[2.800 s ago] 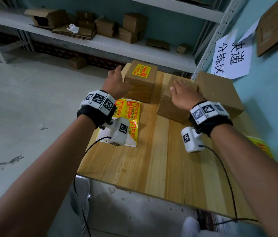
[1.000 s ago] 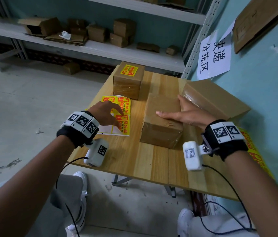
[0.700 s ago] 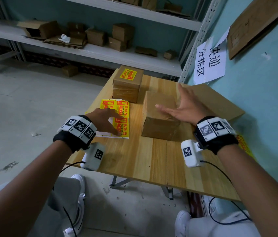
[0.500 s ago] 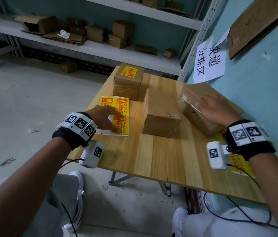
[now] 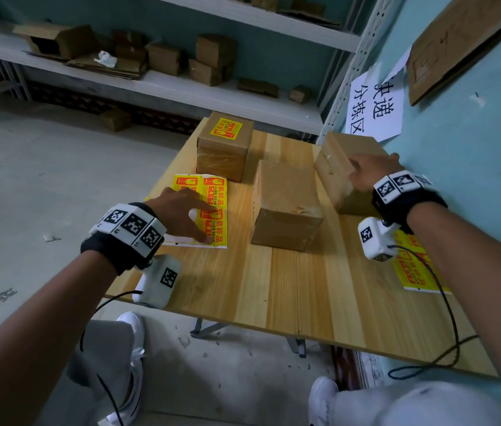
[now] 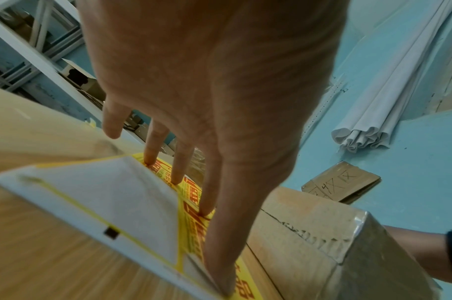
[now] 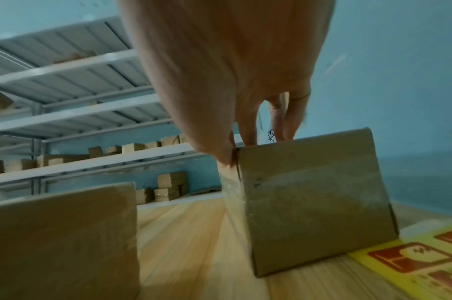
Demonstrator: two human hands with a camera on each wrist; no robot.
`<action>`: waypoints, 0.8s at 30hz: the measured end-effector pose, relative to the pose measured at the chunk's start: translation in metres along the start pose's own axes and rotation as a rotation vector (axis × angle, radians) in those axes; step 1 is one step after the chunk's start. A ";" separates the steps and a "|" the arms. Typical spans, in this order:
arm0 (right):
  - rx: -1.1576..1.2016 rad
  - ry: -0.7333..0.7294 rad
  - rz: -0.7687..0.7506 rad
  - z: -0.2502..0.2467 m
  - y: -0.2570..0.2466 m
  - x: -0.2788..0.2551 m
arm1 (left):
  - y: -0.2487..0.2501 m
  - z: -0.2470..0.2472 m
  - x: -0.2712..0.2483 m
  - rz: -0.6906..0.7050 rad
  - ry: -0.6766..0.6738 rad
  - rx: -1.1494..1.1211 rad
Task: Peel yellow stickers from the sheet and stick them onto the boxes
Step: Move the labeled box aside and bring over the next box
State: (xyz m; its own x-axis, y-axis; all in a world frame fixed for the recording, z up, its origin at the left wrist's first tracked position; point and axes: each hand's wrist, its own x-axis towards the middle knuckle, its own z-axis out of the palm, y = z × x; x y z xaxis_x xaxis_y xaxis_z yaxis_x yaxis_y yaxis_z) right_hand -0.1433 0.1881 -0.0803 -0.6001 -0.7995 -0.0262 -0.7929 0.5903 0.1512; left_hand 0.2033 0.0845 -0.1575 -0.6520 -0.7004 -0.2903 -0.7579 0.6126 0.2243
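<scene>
A yellow sticker sheet printed with red fragile marks [image 5: 209, 207], part of its white backing bared, is pinned flat near the left edge of the pale wooden counter [image 5: 289, 287] by the spread, straight fingers [image 6: 177, 172] of the left hand [image 5: 181, 215]. A taped brown cardboard box [image 5: 340, 170] by the blue wall is gripped over its top corner by the curled right hand [image 5: 366, 173]. A plain brown box [image 5: 286, 204] stands between the hands; a stickered brown box [image 5: 224, 146] stands behind the sheet.
</scene>
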 end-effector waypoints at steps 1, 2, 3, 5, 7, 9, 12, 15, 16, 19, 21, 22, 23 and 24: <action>0.001 0.006 0.000 0.001 -0.001 0.007 | -0.001 0.001 0.000 -0.002 -0.006 0.007; 0.007 0.003 0.003 0.003 -0.002 0.013 | -0.001 0.001 0.001 -0.002 -0.013 0.012; 0.014 -0.007 0.011 0.001 -0.004 0.014 | -0.002 0.002 0.001 -0.002 -0.025 0.013; 0.039 -0.025 0.016 -0.005 -0.011 0.009 | -0.001 0.002 -0.002 -0.007 -0.048 0.009; 0.104 -0.013 0.011 -0.012 -0.019 -0.001 | 0.003 0.001 -0.007 0.001 -0.054 0.012; 0.205 0.064 -0.038 -0.018 -0.027 -0.014 | 0.008 0.000 -0.014 0.018 -0.035 0.015; 0.360 0.117 -0.145 -0.023 -0.042 -0.043 | 0.011 -0.001 -0.022 0.022 -0.004 -0.004; 0.540 0.142 -0.182 -0.023 -0.054 -0.077 | 0.012 0.001 -0.027 0.011 0.031 -0.028; 0.580 0.163 -0.193 -0.023 -0.058 -0.091 | 0.012 0.002 -0.029 0.012 0.043 -0.033; 0.660 0.244 -0.266 -0.017 -0.068 -0.128 | 0.013 0.003 -0.033 -0.008 0.101 -0.073; 0.723 0.274 -0.318 -0.009 -0.073 -0.143 | 0.012 0.002 -0.034 -0.034 0.147 -0.119; 0.762 0.284 -0.337 -0.005 -0.075 -0.148 | 0.011 0.002 -0.034 -0.045 0.174 -0.145; 0.797 0.302 -0.360 -0.001 -0.077 -0.152 | 0.010 0.002 -0.034 -0.054 0.203 -0.174; 0.825 0.325 -0.380 0.002 -0.080 -0.155 | 0.009 0.002 -0.034 -0.063 0.232 -0.208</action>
State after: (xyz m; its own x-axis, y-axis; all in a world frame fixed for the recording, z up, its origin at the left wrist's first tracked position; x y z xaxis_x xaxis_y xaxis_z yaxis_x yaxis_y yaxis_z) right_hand 0.0129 0.2646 -0.0906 -0.3282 -0.8720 0.3631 -0.8272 0.0797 -0.5563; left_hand 0.2186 0.1148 -0.1475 -0.5732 -0.8139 -0.0954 -0.7692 0.4943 0.4050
